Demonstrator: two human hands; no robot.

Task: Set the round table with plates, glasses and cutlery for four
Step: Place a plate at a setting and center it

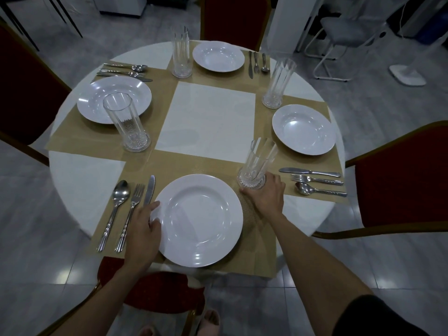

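A: Where is the near plate (198, 220)?

B: On the worktop (206, 117), its left rim under the left hand (143, 232) fingers (155, 224), which rest released. Smooth and breakable, I judge.

A: And the glass (258, 163)?

B: Empty, upright. The right hand (265, 194) fingers (247, 189) grasp its heavy base; hold low there.

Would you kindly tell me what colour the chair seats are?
Dark red chair seats with gold-coloured frames, clearest in the head view.

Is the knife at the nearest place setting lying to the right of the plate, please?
No, the knife lies left of the near plate, beside the fork and spoon.
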